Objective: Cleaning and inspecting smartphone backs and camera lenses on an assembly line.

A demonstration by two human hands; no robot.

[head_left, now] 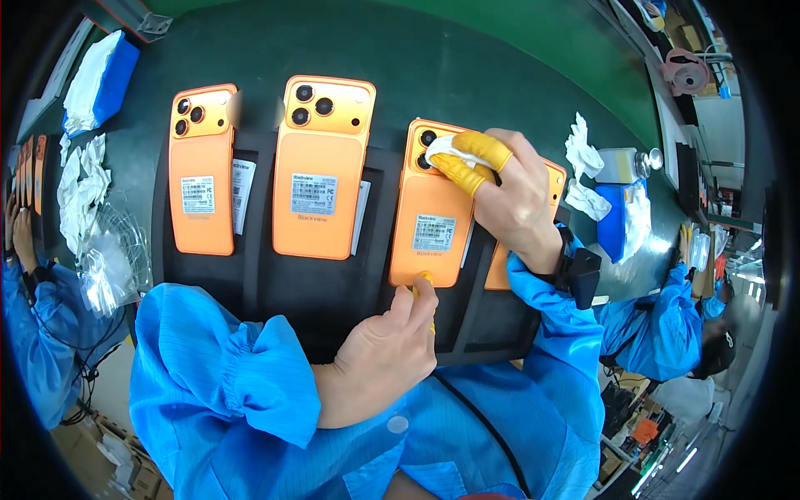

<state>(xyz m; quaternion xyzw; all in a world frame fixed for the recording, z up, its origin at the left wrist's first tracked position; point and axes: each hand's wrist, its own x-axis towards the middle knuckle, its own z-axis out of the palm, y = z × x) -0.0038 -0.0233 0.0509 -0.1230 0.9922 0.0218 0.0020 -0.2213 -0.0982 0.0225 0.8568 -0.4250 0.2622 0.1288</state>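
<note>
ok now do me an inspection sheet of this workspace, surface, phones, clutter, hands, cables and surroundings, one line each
Surface: dark green tabletop with a black tray on it
Phones: four orange phones, backs up; the rightmost is partly hidden
Clutter: crumpled white cloths and clear plastic at left; blue boxes of white wipes on both sides
Left hand: fingers at the third phone's lower edge, yellow coverings on the tips
Right hand: holds a white wipe against that phone's camera area
Cables: black cable across the blue garment; more at lower left
Surroundings: blue-clad co-workers on both sides; pink fan upper right
</note>
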